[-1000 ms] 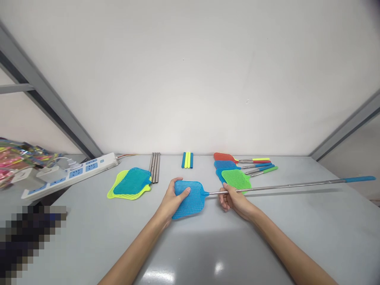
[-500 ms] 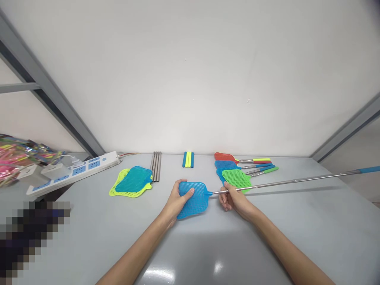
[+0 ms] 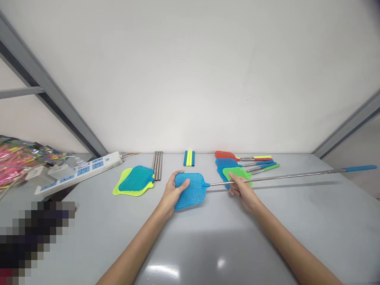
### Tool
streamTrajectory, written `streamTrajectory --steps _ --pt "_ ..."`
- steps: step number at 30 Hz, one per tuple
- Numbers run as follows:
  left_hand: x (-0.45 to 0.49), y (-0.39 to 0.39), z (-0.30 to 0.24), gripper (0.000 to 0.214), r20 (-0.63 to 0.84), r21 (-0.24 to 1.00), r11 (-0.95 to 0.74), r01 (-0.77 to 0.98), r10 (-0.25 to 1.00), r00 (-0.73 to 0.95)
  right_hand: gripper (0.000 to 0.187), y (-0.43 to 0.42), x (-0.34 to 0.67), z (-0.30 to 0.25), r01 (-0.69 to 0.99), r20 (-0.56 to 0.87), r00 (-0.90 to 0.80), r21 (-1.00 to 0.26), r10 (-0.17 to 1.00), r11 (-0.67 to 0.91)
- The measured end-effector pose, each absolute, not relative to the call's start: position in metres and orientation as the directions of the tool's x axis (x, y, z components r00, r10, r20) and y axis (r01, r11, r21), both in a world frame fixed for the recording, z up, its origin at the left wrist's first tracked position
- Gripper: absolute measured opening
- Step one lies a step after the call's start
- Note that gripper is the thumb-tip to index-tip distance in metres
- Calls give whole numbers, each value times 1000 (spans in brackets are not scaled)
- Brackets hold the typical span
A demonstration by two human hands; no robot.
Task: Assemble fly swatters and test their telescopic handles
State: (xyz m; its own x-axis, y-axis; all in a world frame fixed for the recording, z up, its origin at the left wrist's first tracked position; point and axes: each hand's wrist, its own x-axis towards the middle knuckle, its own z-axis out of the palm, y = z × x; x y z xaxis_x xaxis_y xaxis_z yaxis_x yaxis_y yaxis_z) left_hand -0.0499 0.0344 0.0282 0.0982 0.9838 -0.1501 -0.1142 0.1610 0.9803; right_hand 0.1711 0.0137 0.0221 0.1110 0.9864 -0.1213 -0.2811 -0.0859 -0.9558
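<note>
My left hand (image 3: 173,193) grips the mesh head of a blue fly swatter (image 3: 190,190) just above the grey table (image 3: 190,241). The swatter's extended metal rod (image 3: 285,175) runs far to the right and ends in a blue grip (image 3: 360,168). My right hand (image 3: 242,189) is closed around the rod a short way from the head, over a pile of finished swatters (image 3: 234,168).
Loose blue and yellow-green swatter heads (image 3: 133,181) lie at the left. Metal rods (image 3: 157,164) and coloured grip sleeves (image 3: 189,158) rest near the wall. A white power strip (image 3: 80,171) and shiny packaging (image 3: 18,158) are at the far left.
My right hand has slid to the right along the rod, away from the head. The swatter has shifted slightly away from me; my left hand keeps its hold on the head.
</note>
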Motion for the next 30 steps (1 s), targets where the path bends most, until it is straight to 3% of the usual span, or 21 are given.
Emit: streamTrajectory --steps 4,13,17,20,25,30 --pt "-56 39 30 51 -134 983 140 -116 989 62 38 19 189 24 -407 -111 235 -913 966 -6" --pt "-54 39 30 51 -148 983 148 -104 989 12 39 31 225 19 -419 -101 435 -902 895 102" --pt "-55 40 29 52 -161 983 160 -90 987 -6 30 33 239 22 -454 -133 522 -880 843 142" --pt "-56 40 29 52 -163 984 163 -71 987 -3 22 33 250 25 -551 -165 505 -817 847 169" --pt "-56 40 28 50 -116 993 116 -17 993 6 27 34 260 20 -824 -221 299 -550 928 135" --pt "-48 33 23 50 -191 982 191 6 981 -30 32 33 261 7 -824 -215 338 -538 916 178"
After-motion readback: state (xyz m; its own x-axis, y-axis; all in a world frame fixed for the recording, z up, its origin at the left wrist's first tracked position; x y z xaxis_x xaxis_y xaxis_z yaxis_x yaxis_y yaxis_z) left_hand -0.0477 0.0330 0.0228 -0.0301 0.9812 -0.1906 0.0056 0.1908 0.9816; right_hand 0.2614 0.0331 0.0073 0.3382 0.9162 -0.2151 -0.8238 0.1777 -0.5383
